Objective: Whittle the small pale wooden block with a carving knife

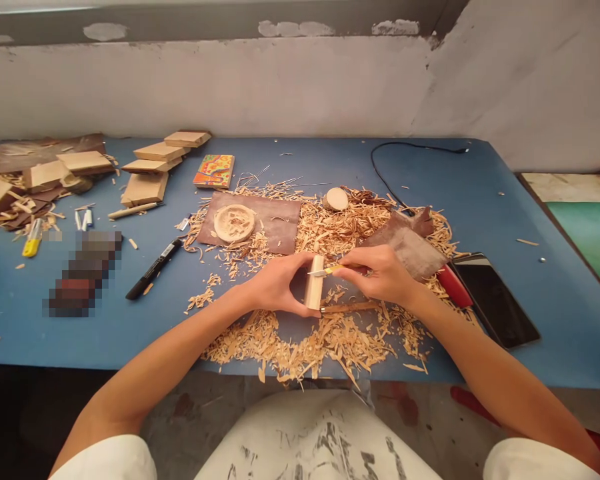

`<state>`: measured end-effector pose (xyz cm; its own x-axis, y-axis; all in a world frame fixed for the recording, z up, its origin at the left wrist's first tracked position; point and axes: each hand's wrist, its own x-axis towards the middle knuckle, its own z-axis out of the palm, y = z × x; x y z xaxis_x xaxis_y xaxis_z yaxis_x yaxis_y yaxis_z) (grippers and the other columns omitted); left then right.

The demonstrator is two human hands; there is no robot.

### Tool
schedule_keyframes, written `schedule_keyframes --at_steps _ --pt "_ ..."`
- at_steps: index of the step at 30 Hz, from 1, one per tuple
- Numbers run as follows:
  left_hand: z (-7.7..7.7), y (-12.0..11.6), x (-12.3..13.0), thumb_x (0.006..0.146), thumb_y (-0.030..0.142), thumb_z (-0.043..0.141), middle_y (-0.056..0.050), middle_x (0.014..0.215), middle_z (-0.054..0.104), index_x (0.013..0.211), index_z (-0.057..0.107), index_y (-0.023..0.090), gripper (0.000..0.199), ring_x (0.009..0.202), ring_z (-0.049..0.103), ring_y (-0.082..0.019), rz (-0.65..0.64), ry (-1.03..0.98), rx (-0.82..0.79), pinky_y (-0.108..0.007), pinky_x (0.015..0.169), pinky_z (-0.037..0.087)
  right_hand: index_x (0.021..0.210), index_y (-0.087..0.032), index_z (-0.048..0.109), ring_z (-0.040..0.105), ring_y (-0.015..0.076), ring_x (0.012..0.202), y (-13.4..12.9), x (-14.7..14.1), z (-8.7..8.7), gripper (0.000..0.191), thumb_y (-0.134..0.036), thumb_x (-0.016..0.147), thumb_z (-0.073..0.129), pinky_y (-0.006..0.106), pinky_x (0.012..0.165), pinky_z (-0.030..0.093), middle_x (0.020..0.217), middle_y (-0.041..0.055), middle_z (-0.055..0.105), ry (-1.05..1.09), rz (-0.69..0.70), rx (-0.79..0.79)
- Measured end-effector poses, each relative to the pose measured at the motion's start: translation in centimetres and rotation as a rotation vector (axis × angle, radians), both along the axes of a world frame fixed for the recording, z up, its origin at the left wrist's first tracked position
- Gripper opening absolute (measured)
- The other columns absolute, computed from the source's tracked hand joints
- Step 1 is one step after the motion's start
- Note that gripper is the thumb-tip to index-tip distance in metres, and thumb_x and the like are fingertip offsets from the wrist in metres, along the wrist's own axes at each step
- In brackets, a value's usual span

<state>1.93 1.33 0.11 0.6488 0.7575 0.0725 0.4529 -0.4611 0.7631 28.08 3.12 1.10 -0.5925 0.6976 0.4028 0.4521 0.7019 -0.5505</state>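
Observation:
My left hand (283, 283) grips a small pale wooden block (314, 293) by its two ends, thumb at the near end and fingers at the far one. My right hand (380, 272) is closed around a yellow-handled knife (336, 269), whose blade lies against the block's upper face. Just below the right hand, a wooden-handled tool (350, 307) lies on the table. Wood shavings (330, 340) surround both hands. Behind the left hand, a carved round disc (234, 223) rests on a brown sheet (283, 227).
On the blue table (180, 340) are a black marker (153, 270), stacked wooden blocks (155, 152), a colourful square (214, 171) and a yellow cutter (32, 239). To the right lie a phone (497, 300), a red object (454, 285) and a black cable (375, 167).

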Motion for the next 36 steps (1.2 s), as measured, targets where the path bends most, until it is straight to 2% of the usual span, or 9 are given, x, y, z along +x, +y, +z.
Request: schedule_keyframes --at_steps 12,15,17,19,26,31,36 --pt "-0.3 0.0 -0.1 0.061 0.058 0.09 -0.01 0.127 0.07 0.135 0.05 0.024 0.09 0.11 0.07 -0.032 0.004 -0.011 0.008 -0.047 0.096 0.055 0.077 -0.019 0.068 0.057 0.011 0.056 0.8 0.7 -0.2 0.031 -0.042 0.097 0.066 0.028 0.056 0.038 0.066 -0.0014 0.068 -0.056 -0.03 0.12" --pt "-0.3 0.0 -0.2 0.06 0.061 0.089 -0.011 0.127 0.07 0.134 0.051 0.024 0.092 0.11 0.07 -0.033 -0.022 0.008 0.032 -0.047 0.095 0.055 0.081 -0.021 0.073 0.061 0.0135 0.059 2.2 2.3 -0.1 0.027 -0.042 0.097 0.066 0.03 0.058 0.041 0.071 0.001 0.073 -0.101 -0.233 0.181" --pt "-0.4 0.1 -0.2 0.058 0.064 0.089 -0.012 0.128 0.069 0.135 0.051 0.023 0.094 0.113 0.069 -0.034 -0.029 0.021 0.045 -0.048 0.096 0.054 0.075 -0.022 0.073 0.057 0.0139 0.053 3.1 3.4 0.1 0.029 -0.043 0.095 0.068 0.031 0.055 0.039 0.064 0.0006 0.07 -0.078 -0.417 0.231" --pt "-0.5 0.1 -0.2 0.058 0.065 0.089 -0.012 0.127 0.07 0.134 0.051 0.023 0.095 0.113 0.069 -0.035 -0.025 0.023 0.036 -0.048 0.097 0.054 0.078 -0.022 0.074 0.055 0.0138 0.052 3.4 3.9 0.4 0.026 -0.042 0.093 0.07 0.031 0.054 0.038 0.061 0.0 0.067 -0.025 -0.46 0.234" --pt "-0.4 0.1 -0.1 0.057 0.065 0.089 -0.011 0.121 0.072 0.133 0.052 0.023 0.094 0.106 0.071 -0.034 -0.006 -0.003 0.017 -0.047 0.092 0.055 0.078 -0.018 0.068 0.054 0.0103 0.052 1.0 0.7 -0.1 0.022 -0.033 0.095 0.069 0.026 0.053 0.038 0.063 -0.0011 0.066 0.001 -0.088 0.215" --pt "-0.3 0.2 -0.1 0.058 0.063 0.089 -0.012 0.121 0.071 0.134 0.053 0.022 0.093 0.107 0.07 -0.033 -0.023 -0.02 0.003 -0.046 0.092 0.055 0.078 -0.016 0.066 0.049 0.0089 0.049 -0.2 -0.3 0.2 0.023 -0.033 0.094 0.071 0.026 0.052 0.035 0.06 -0.002 0.061 0.075 0.04 0.223" --pt "-0.4 0.2 -0.1 0.059 0.063 0.088 -0.011 0.119 0.072 0.133 0.054 0.022 0.091 0.104 0.071 -0.031 -0.031 -0.031 -0.007 -0.044 0.089 0.055 0.073 -0.017 0.064 0.047 0.0086 0.051 -0.7 -0.6 0.4 0.03 -0.036 0.096 0.068 0.027 0.052 0.032 0.06 -0.0028 0.06 -0.003 0.107 0.102"
